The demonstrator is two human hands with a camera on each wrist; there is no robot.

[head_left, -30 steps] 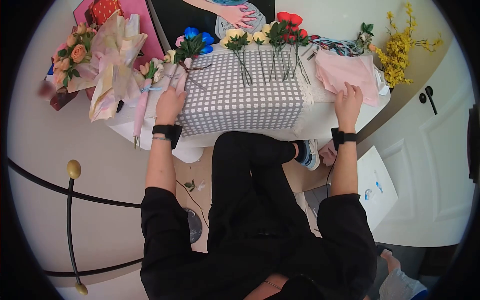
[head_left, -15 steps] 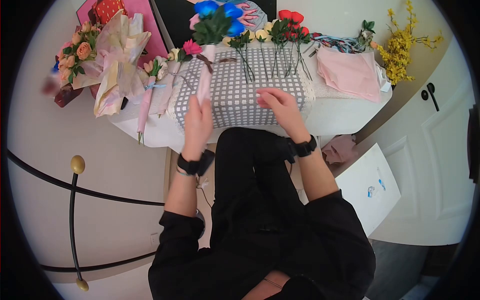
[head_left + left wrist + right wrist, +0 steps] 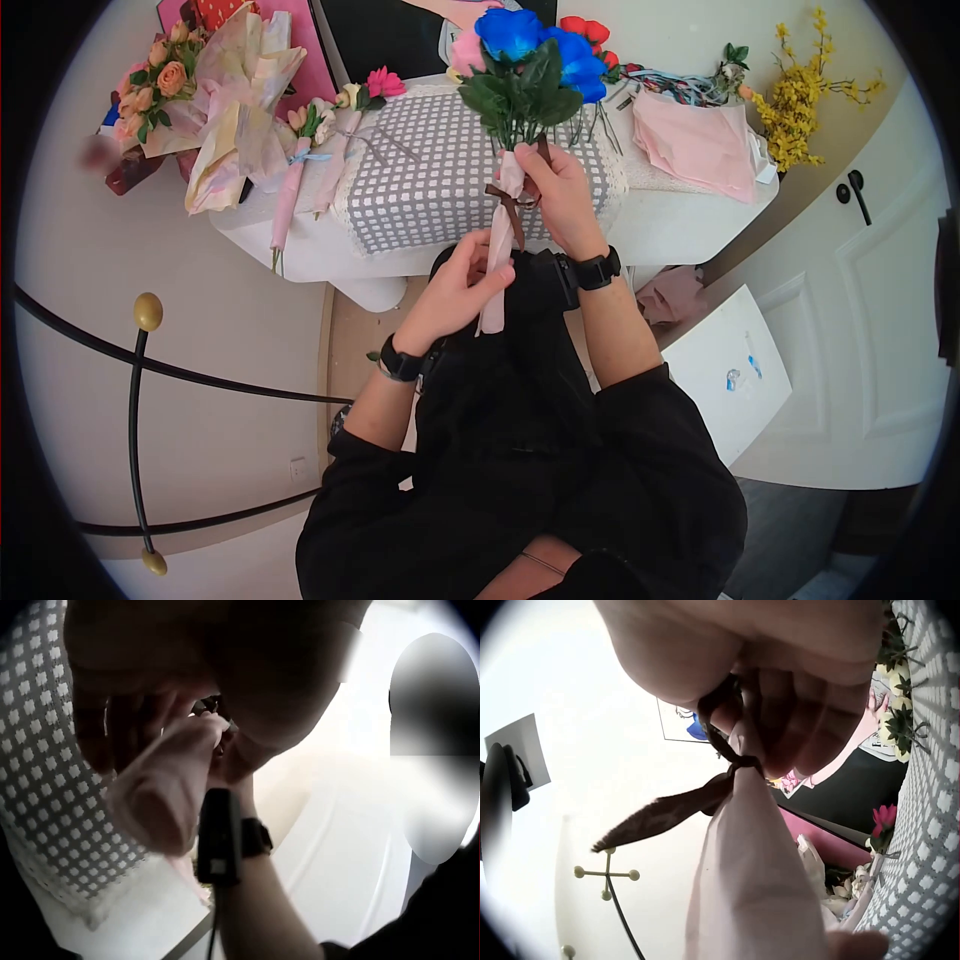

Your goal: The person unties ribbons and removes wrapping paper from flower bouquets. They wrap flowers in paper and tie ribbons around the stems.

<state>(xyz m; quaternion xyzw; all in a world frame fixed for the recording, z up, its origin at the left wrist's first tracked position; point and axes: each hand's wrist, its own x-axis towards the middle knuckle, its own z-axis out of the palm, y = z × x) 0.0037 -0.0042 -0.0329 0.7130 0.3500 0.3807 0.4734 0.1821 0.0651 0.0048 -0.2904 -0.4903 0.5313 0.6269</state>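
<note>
In the head view a small bouquet of blue artificial roses (image 3: 578, 68), green leaves and a pink bloom is upright over the table's front edge. Pale pink paper (image 3: 497, 250) wraps its stems, tied with a brown ribbon (image 3: 508, 208). My right hand (image 3: 568, 205) pinches the wrapped stem just under the leaves, its fingers at the ribbon. Lower down, my left hand (image 3: 450, 298) holds the paper between thumb and fingers. The right wrist view shows the ribbon knot (image 3: 744, 763) close below the curled fingers. From the left wrist, the paper's lower end (image 3: 165, 787) points toward the camera.
A grey-and-white checked cloth (image 3: 420, 190) covers the table's middle. Wrapped bouquets (image 3: 240, 110) stand at the left, with a slim pink-wrapped one (image 3: 290, 205) beside them. Red roses (image 3: 590, 32), pink paper sheets (image 3: 700, 145) and yellow flowers (image 3: 800, 110) are at the right.
My left hand lifted the blue bouquet from the table's left side and brought it to the middle. My right hand left the pink sheets and took hold of the stem near the ribbon.
</note>
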